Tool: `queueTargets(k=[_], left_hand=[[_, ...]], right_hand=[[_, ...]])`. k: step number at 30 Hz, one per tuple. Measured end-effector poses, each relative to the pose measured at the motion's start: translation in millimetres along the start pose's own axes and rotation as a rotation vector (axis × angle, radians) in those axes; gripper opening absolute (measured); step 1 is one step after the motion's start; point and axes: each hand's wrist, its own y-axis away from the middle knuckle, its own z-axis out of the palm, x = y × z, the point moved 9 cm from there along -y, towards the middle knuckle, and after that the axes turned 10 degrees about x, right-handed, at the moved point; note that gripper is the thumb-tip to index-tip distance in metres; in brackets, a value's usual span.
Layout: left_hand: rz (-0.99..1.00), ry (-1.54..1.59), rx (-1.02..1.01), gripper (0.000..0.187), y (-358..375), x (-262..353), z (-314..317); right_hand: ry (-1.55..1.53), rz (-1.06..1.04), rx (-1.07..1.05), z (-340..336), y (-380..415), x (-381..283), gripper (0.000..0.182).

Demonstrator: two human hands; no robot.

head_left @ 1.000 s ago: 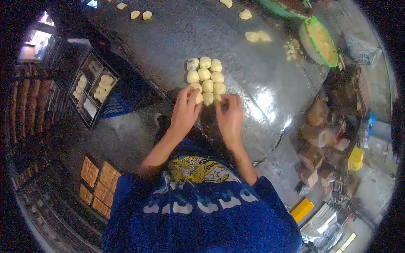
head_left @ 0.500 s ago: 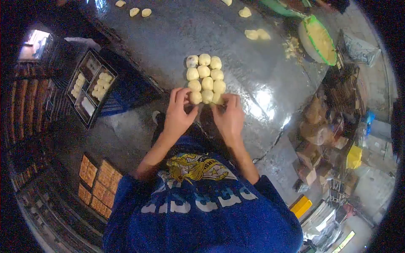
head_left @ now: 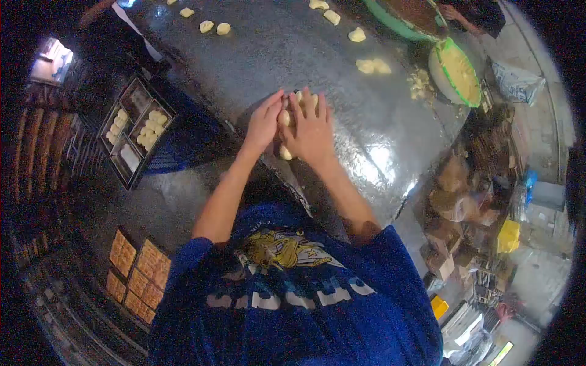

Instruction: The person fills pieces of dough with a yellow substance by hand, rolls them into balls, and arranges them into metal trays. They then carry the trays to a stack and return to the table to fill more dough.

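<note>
Mostly hidden, the dough balls look rounded; they're pale.

Dark worktop, glare at right; grey floor; bright opening upper left; slatted racks far left.

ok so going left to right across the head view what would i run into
Divided tray, left hand, right hand, paired dough lumps, green-rimmed basin, printed bag.
</note>
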Motion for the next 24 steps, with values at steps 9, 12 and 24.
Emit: queueTargets(k=[9,12,24], left_hand=[[0.121,0.073,0.211,0.062,21,-13,74],[0.099,0.225,0.037,0.064,24,35,115],[0.501,-0.499,0.392,0.068,105,160,-23]], right_hand=[[-0.571,0.059,0.164,-1,15,49,0.046],[-0.819,0.110,0.186,9,-3,55,0.045],[-1.680,0.523,-0.191,68,48,-39,0.045]])
